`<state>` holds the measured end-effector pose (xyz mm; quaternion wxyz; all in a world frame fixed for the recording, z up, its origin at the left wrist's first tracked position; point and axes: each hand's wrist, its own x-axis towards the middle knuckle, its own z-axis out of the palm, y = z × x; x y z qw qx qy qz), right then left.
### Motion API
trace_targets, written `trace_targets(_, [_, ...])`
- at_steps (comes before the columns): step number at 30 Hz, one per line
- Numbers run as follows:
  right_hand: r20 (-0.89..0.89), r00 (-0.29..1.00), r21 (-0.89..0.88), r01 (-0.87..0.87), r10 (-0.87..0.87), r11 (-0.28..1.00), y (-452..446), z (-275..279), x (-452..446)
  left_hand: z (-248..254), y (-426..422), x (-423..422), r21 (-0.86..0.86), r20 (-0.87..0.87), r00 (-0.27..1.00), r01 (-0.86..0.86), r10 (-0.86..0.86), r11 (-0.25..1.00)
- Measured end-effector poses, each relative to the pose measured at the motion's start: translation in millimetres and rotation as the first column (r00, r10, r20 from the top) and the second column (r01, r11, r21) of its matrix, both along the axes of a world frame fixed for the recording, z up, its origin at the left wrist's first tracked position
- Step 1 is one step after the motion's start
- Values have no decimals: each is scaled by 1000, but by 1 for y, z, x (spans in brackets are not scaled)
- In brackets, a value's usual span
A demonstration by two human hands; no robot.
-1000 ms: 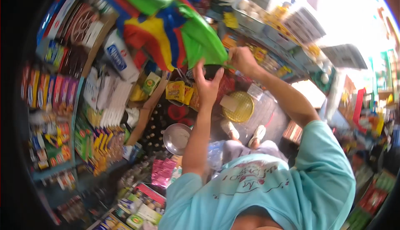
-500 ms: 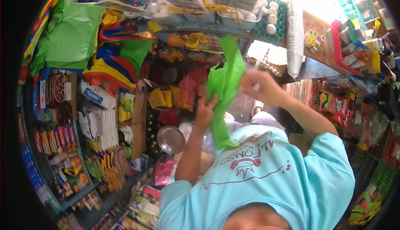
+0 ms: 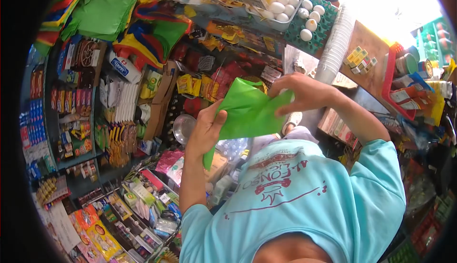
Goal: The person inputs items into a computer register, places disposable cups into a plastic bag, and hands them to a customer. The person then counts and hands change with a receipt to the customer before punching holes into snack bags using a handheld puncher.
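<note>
A green plastic bag [image 3: 250, 113] is spread between my two hands in front of my chest. My left hand [image 3: 208, 125] is closed on its left edge, thumb on top, with a narrow strip of the bag hanging below. At the bag's right end is my right hand [image 3: 304, 94], its fingers curved and apart, somewhat blurred; the fingertips are beside or against the plastic, and I cannot tell whether they pinch it.
Green bags [image 3: 107, 10] and multicoloured bags [image 3: 152, 36] hang at the upper left. White eggs fill a tub and a green tray [image 3: 316, 22]. Stacked cups [image 3: 337, 46] lie beside a wooden counter [image 3: 369, 79]. Packed shelves [image 3: 71, 163] stand left.
The green bag has come away from the hanging bags and down before my chest. It was upright half a second ago and now stretches sideways. The view has shifted.
</note>
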<state>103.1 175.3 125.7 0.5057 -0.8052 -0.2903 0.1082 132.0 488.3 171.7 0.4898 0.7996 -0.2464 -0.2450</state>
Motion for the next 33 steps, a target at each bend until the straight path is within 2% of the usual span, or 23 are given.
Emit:
trace_targets(1, [-45,999,89,13,-9,996,2,1,1,4,0,0,12,20,999,35,-35,999])
trace_targets(4, [-61,997,47,58,-55,997,10,7,4,15,-2,4,44,74,996,55,-58,998])
trace_targets(5, [-36,995,29,95,-94,995,16,6,3,19,-1,3,33,117,993,30,-34,999])
trace_targets(8, [42,990,146,127,-134,981,30,2,2,27,8,7,20,237,971,-23,17,1000])
trace_targets(10, [-4,986,216,166,-170,962,42,7,3,24,19,8,38,285,958,-39,27,999])
trace_targets(12, [-71,985,250,173,-160,953,51,14,2,39,23,9,100,247,968,26,-51,995])
trace_targets(13, [-38,989,169,144,-140,975,53,15,2,45,25,10,131,226,970,65,-93,989])
trace_targets(15, [24,995,1,102,-102,995,54,15,5,51,34,16,154,291,940,141,-181,978])
trace_targets(16, [-40,992,4,124,-123,992,56,13,3,52,37,20,167,321,920,177,-223,970])
trace_targets(17, [-105,984,5,145,-143,989,57,8,1,50,37,24,120,521,842,93,-143,988])
trace_targets(19, [-203,957,-17,206,-206,978,63,12,-3,38,32,31,-32,824,565,-40,49,999])
trace_targets(22, [-266,908,-37,327,-325,944,81,17,-20,22,21,3,-169,741,598,-272,304,947])
trace_targets(24, [-265,882,16,409,-390,913,104,8,-36,13,11,-22,18,442,886,-161,136,987])
trace_targets(25, [-397,828,145,483,-396,864,122,5,-46,-3,8,-28,27,359,931,-80,65,996])
trace_targets(26, [-384,826,102,482,-413,870,131,-3,-55,-23,7,-31,31,272,962,3,-12,1000])
trace_targets(29, [-308,825,-20,493,-475,870,143,-7,-79,-69,13,-30,-51,-24,998,51,-52,997])
trace_targets(32, [-195,714,-198,643,-672,740,119,-28,-104,-72,30,-20,-41,151,985,87,-80,995])
trace_targets(33, [-244,609,73,787,-754,612,108,-45,-115,-83,44,-6,12,259,961,98,-98,995])
